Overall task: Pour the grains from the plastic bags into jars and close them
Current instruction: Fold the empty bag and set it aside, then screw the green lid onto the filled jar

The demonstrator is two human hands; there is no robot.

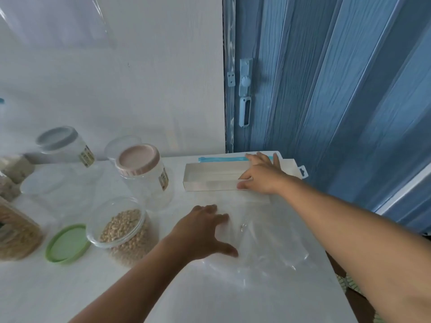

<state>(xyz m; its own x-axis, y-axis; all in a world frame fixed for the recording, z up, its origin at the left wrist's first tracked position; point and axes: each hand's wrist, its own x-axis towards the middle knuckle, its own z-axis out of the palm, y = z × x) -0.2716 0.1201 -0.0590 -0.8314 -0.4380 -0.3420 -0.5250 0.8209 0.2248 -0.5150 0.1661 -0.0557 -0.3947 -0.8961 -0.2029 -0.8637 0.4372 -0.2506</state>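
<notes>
The left hand lies flat with fingers spread and straight, palm down on the left part of an empty clear plastic bag that lies flattened on the white table. The right hand reaches further away, fingers straight and slightly spread, resting on the right end of a long white box; its thumb touches the box's near edge, and it grips nothing. A white sheet with a blue strip lies just behind the box, partly under the fingertips.

The bag is crumpled, transparent and hard to trace against the white top; its far edge comes close to the box. Just left of the left hand stands an open glass jar of pale grains, filled most of the way, with a green lid lying flat on the table beside it. Behind it stands a clear jar closed with a pink lid, and further left a jar with a grey lid, both seemingly empty. An open clear jar behind the pink-lidded one is mostly hidden.

At the left edge, more containers of grain are cut off and blurred. A blue folding door stands behind the table to the right.
</notes>
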